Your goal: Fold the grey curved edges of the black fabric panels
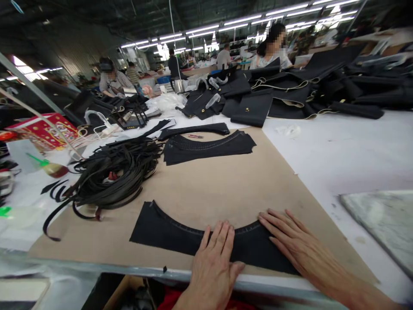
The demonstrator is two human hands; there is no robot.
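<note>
The left hand point(214, 262) points forward, palm down; the right hand point(292, 239) slants in from the right, palm down. The black panel point(177, 237) lies under both, at its middle and right end. Both hands rest spread flat on it. Beyond are straps point(97, 189) and stacked panels point(209, 150).

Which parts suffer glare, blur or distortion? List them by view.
Head view throughout: long white tube lights glare under the dark roof; the mottled grey slab looks soft and stretched; the curved black fabric piece under bare left hand and right hand looks clearer.
</note>
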